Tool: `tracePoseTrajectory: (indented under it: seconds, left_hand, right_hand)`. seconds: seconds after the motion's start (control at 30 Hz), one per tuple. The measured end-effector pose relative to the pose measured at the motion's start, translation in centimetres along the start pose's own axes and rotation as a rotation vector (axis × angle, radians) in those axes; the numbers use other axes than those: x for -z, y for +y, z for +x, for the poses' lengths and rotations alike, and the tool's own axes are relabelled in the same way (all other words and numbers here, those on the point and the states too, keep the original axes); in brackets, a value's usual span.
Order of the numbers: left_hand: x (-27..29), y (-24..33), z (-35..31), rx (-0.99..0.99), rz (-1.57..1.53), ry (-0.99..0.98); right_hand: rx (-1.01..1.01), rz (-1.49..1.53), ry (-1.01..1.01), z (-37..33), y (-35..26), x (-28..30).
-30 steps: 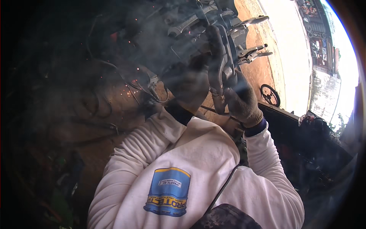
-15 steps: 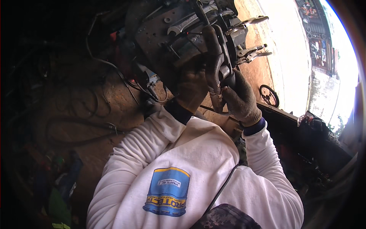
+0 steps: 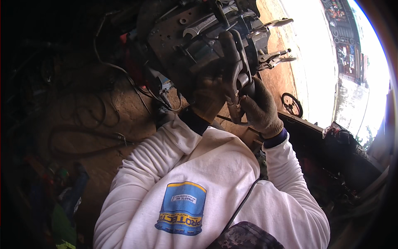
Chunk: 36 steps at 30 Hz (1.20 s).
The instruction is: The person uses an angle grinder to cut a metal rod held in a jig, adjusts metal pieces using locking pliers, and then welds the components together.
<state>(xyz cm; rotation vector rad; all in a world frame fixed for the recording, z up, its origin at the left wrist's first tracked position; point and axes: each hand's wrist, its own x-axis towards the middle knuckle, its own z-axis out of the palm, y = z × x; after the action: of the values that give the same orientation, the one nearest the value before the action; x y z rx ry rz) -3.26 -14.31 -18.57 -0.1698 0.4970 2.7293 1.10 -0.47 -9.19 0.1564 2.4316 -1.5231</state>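
Note:
My left hand, in a dark, worn glove, is closed against a curved dark metal part. Shadow hides most of its fingers. From the other side my right hand, in a pale knit glove, grips the lower end of the same part, with the thumb bent over it. Between the two hands the part has a short round sleeve with a shiny face. Just beyond, on a dark metal plate with holes, lies an open-end wrench.
Two locking pliers, one nearer and one farther, stick out at the bench's right side. Cables hang on the left over brown ground. A wheel stands to the right, above a dark ledge. Bright daylight fills the upper right.
Both hands keep their hold on the curved metal part. They and the part have shifted only very slightly; otherwise the scene is the same.

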Motion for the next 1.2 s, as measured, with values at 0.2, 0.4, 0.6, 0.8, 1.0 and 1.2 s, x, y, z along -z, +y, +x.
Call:
tracePoseTrajectory:
  seconds: [0.2, 0.4, 0.6, 0.8, 1.0, 1.2]
  left_hand:
    - [-0.5, 0.2, -0.2, 0.023, 0.016, 0.029]
    - [-0.3, 0.9, -0.3, 0.084, 0.211, 0.026]
    - [0.3, -0.2, 0.0, 0.003, -0.003, -0.019]
    - [-0.1, 0.6, 0.0, 0.059, 0.09, -0.026]
    - [-1.6, 1.1, -0.2, 0.007, 0.035, -0.017]
    - [-0.5, 0.3, 0.1, -0.175, 0.444, -0.049]
  right_hand:
    - [-0.017, 0.002, 0.012, -0.1, -0.2, -0.1]
    - [-0.047, -0.027, -0.001, -0.5, -0.4, 0.2]
    - [-0.038, -0.038, 0.004, -0.3, -0.6, 0.0]
    - [-0.094, -0.031, 0.012, -0.2, -0.7, -0.2]
    - [-0.108, 0.052, -0.007, 0.0, -0.5, -0.3]
    - [-0.123, 0.043, -0.02, 0.3, -1.2, -0.5]
